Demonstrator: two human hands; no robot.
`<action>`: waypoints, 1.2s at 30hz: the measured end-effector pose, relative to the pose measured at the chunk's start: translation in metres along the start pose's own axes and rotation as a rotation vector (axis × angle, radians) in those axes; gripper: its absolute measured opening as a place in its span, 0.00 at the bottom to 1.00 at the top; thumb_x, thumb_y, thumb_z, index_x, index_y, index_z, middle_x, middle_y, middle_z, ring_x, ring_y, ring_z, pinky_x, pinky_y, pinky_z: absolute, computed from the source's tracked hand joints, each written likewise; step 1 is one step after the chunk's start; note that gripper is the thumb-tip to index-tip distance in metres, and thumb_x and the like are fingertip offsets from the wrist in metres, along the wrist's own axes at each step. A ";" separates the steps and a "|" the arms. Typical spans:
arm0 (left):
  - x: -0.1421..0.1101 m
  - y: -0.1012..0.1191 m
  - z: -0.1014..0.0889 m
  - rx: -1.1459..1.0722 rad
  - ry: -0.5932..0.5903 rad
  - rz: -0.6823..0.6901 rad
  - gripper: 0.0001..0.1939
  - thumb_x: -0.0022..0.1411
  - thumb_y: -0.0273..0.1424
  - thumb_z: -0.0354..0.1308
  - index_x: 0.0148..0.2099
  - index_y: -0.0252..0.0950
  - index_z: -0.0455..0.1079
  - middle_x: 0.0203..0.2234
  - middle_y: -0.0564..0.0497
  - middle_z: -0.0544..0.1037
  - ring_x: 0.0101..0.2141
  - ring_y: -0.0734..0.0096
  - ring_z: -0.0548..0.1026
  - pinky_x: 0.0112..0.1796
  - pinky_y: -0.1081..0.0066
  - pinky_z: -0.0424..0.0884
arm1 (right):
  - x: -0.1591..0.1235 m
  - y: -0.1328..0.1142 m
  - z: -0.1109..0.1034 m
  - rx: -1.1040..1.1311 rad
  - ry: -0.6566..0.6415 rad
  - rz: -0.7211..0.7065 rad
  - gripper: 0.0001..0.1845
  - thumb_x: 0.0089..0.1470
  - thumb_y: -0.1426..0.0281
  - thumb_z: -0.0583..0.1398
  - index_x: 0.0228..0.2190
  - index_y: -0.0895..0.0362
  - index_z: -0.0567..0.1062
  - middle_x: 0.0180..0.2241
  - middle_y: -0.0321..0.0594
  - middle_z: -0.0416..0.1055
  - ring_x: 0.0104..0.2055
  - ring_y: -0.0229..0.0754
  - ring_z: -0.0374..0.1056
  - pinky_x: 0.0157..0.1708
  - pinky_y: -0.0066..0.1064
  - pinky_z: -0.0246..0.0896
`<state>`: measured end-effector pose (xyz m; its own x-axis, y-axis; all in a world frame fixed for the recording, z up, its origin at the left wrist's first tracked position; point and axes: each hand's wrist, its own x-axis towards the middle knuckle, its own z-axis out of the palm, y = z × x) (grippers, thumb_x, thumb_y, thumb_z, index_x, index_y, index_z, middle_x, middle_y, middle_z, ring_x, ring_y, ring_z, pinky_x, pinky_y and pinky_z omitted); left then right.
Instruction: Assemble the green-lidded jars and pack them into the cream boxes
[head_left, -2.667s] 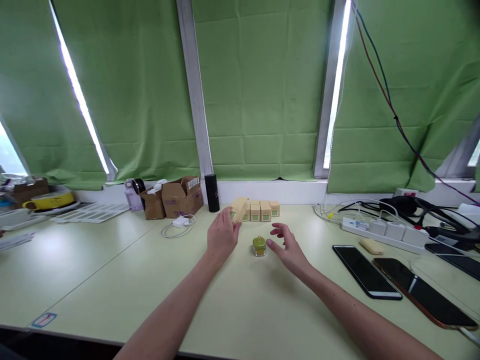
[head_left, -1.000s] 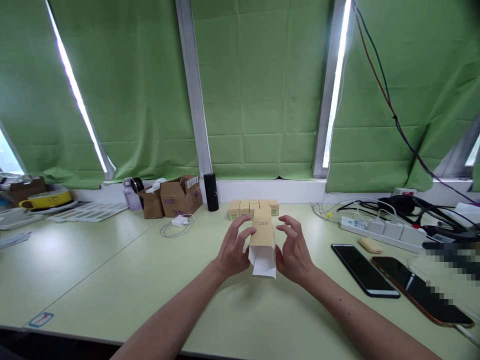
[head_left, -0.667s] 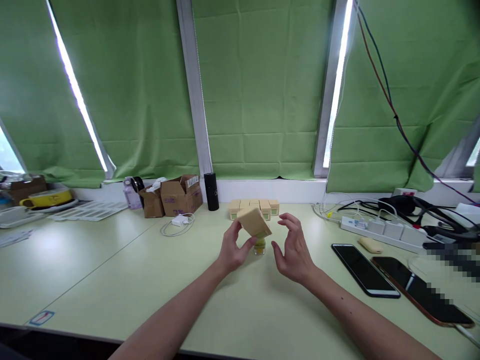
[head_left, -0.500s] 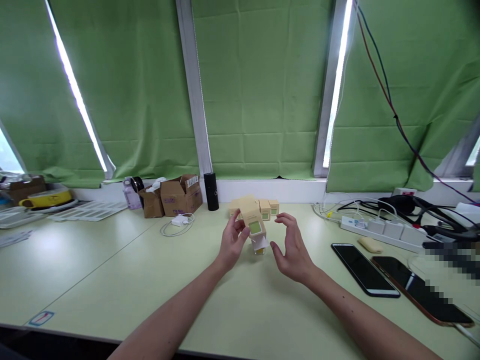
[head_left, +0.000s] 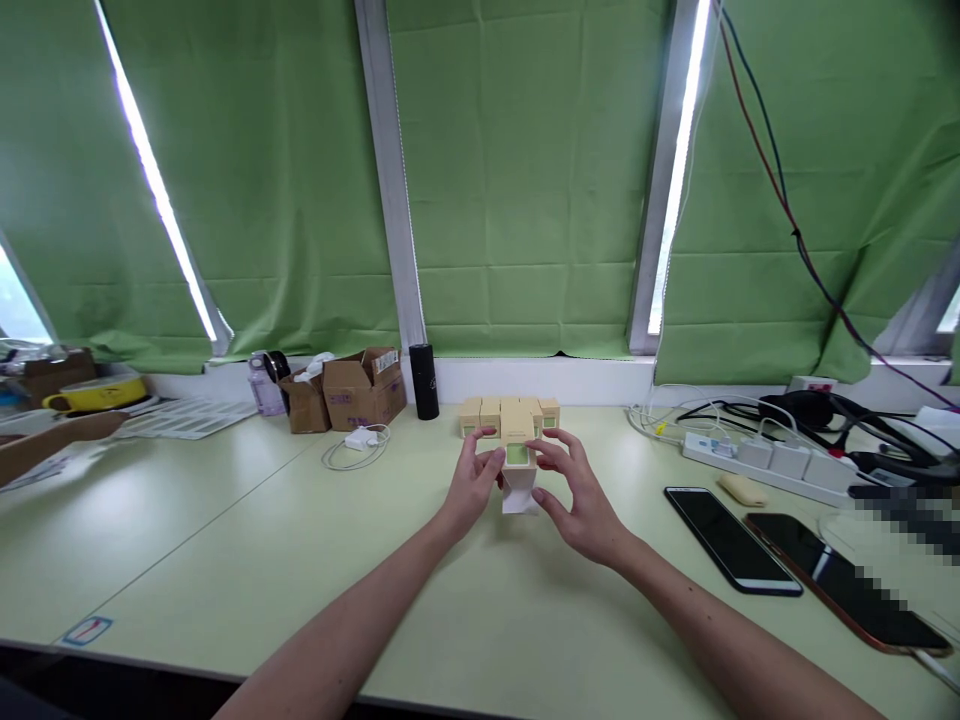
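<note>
Both my hands hold a small tan carton (head_left: 517, 447) with a green square on its face and an open white flap hanging at its bottom, upright over the table's middle. My left hand (head_left: 471, 484) pinches its left side. My right hand (head_left: 579, 490) closes its fingers on the right side. Behind them a row of matching tan cartons (head_left: 487, 413) stands by the window sill. The small green-lidded jar seen earlier is hidden behind the carton's flap.
Two phones (head_left: 731, 553) lie face up at the right, beside a white power strip (head_left: 765, 460) with cables and headphones. Brown cardboard boxes (head_left: 364, 390), a black cylinder (head_left: 424, 382) and a white charger (head_left: 358, 443) sit at the back left. Another person's arm (head_left: 45, 444) reaches in at far left.
My left hand took a carton from the row, turned it between both hands and brought it upright, flap down, over the small jar. My right hand closed on it. An arm appeared at far left.
</note>
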<state>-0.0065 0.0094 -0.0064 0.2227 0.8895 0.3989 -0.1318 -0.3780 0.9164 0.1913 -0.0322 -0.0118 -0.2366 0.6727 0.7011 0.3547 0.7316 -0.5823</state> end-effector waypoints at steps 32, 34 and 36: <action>0.001 -0.013 -0.003 0.181 -0.028 0.281 0.21 0.65 0.41 0.65 0.58 0.40 0.74 0.61 0.39 0.64 0.45 0.63 0.79 0.44 0.62 0.82 | 0.007 0.012 0.000 0.347 0.027 0.233 0.23 0.62 0.59 0.62 0.57 0.42 0.72 0.61 0.44 0.57 0.46 0.42 0.75 0.51 0.45 0.75; 0.000 -0.013 -0.003 0.178 -0.034 0.259 0.21 0.65 0.41 0.65 0.58 0.41 0.74 0.61 0.40 0.63 0.41 0.67 0.79 0.42 0.62 0.83 | 0.007 0.013 0.001 0.367 0.033 0.244 0.23 0.61 0.58 0.63 0.57 0.43 0.73 0.61 0.44 0.56 0.45 0.42 0.75 0.50 0.44 0.75; -0.001 -0.011 -0.002 0.169 -0.038 0.236 0.22 0.64 0.41 0.66 0.58 0.41 0.75 0.62 0.40 0.63 0.38 0.71 0.80 0.41 0.63 0.83 | 0.008 0.014 0.001 0.385 0.043 0.254 0.22 0.60 0.58 0.63 0.56 0.42 0.73 0.61 0.43 0.56 0.44 0.41 0.75 0.50 0.43 0.75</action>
<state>-0.0075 0.0139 -0.0171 0.2415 0.7628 0.5999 -0.0219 -0.6137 0.7892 0.1938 -0.0166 -0.0146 -0.1455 0.8368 0.5279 0.0327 0.5373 -0.8427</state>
